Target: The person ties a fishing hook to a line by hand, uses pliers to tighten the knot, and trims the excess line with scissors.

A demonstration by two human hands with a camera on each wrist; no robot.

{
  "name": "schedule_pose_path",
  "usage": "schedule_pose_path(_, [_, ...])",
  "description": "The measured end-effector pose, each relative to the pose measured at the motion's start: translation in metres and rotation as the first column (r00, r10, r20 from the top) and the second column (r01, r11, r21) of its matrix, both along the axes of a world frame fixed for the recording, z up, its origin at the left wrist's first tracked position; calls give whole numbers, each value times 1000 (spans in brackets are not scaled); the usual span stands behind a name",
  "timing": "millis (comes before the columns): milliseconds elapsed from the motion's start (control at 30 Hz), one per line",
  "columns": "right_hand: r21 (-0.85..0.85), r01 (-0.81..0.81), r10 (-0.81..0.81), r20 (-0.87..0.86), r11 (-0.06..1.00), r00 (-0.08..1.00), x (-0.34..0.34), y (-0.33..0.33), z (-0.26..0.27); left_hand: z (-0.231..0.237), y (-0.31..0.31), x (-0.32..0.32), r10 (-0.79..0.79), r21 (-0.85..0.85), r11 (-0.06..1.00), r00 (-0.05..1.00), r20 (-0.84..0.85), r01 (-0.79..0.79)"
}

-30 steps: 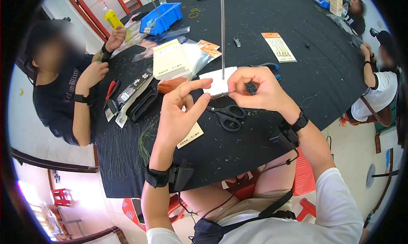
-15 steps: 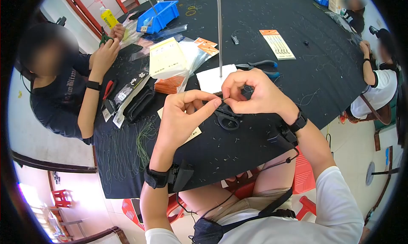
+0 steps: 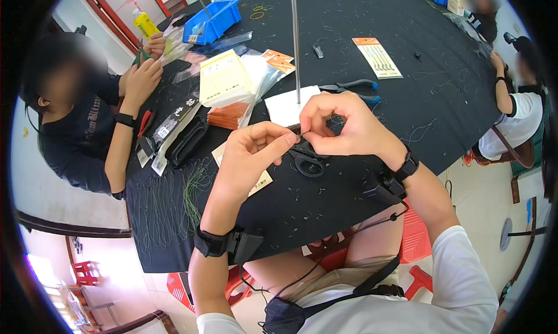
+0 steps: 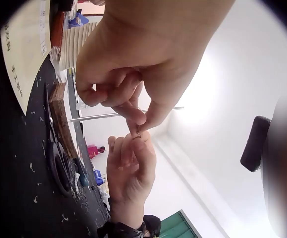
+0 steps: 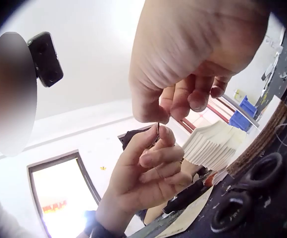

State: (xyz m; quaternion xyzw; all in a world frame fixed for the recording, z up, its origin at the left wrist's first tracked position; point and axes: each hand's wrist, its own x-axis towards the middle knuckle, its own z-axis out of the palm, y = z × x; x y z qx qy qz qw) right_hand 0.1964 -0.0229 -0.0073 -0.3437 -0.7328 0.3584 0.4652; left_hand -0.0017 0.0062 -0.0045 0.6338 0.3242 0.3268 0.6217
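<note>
Both hands meet over the near part of the black-covered table, fingertips almost together. My left hand [image 3: 247,156] pinches a small, thin dark hook [image 5: 158,130] between thumb and index finger. From the other side, my right hand [image 3: 357,127] pinches it too, with thumb and index fingertips. In the left wrist view a short curved bit of the hook shows between the fingertips; the rest is hidden. Black-handled scissors [image 3: 309,165] lie beneath the hands, partly covered. Just beyond is a white-topped block [image 3: 279,109] with an upright metal rod [image 3: 295,49].
Blue-handled pliers [image 3: 363,91] lie beyond the right hand. Left of the block are a stack of cream cards [image 3: 224,78], plastic bags and a blue bin [image 3: 212,23]. Green line [image 3: 192,188] spreads near the left edge. A hook card [image 3: 378,58] lies farther back. Other people sit around the table.
One second ago the hands were apart, the left thumb and index finger spread. They have come together, and the left fingers now pinch at the right fingertips.
</note>
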Motion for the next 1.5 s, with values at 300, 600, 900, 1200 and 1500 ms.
schedule_pose_path(300, [-8,-4,4,-31,1000,1000,1,2,-3,0,-1,1,-28,-52,998,999,-22,27])
schedule_pose_path(600, [50,56,-53,-44,997,998,-1,3,-3,-3,3,-3,-89,-84,992,996,17,90])
schedule_pose_path(900, [81,71,-71,-6,994,997,-1,5,-2,-4,1,-1,-74,-55,996,997,29,75])
schedule_pose_path(1200, [101,72,-74,11,992,997,0,4,-4,-2,1,-2,-55,-58,997,998,12,56])
schedule_pose_path(1500, [103,72,-74,23,992,997,1,4,-3,-3,-1,1,-2,-60,998,999,40,5])
